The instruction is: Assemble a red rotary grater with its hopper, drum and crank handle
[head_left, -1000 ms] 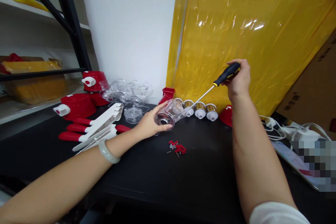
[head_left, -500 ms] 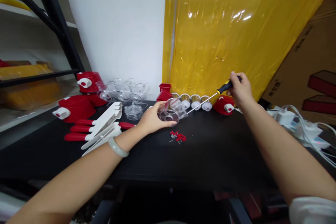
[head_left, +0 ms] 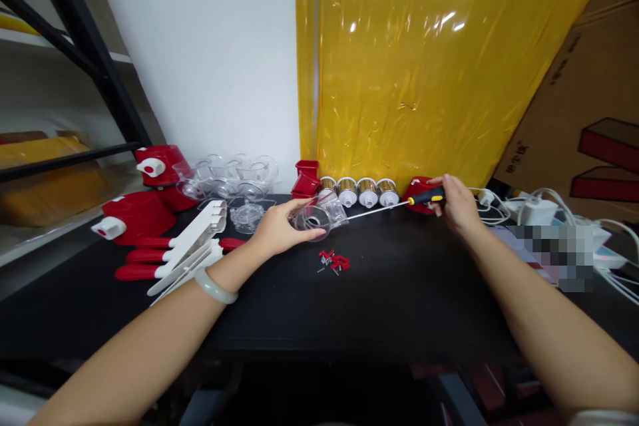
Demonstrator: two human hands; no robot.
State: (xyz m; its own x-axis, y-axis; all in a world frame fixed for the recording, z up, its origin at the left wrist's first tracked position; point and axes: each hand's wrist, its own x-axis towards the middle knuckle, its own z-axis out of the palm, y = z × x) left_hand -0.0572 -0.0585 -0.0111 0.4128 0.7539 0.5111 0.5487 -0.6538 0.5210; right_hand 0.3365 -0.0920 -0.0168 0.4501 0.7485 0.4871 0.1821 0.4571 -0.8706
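Note:
My left hand (head_left: 275, 229) is closed round a clear plastic housing (head_left: 319, 217) that lies on its side on the black table (head_left: 379, 306). My right hand (head_left: 456, 203) grips the black and yellow handle of a screwdriver (head_left: 399, 205). The screwdriver lies almost level, and its metal tip reaches the right side of the clear housing. A small heap of red clips and screws (head_left: 333, 261) sits just in front of the housing. A pale bangle (head_left: 214, 286) is on my left wrist.
Four metal drums (head_left: 358, 190) line the yellow plastic sheet (head_left: 424, 66). Red caps (head_left: 307, 176), clear housings (head_left: 229, 176), red bases (head_left: 137, 213) and white and red handles (head_left: 174, 249) fill the left. Cables and adapters (head_left: 539, 213) lie right, beside a cardboard box (head_left: 589, 120).
My right hand has dropped from high above the table down to table level, bringing the screwdriver from steeply tilted to almost level. The left hand has kept hold of the clear housing.

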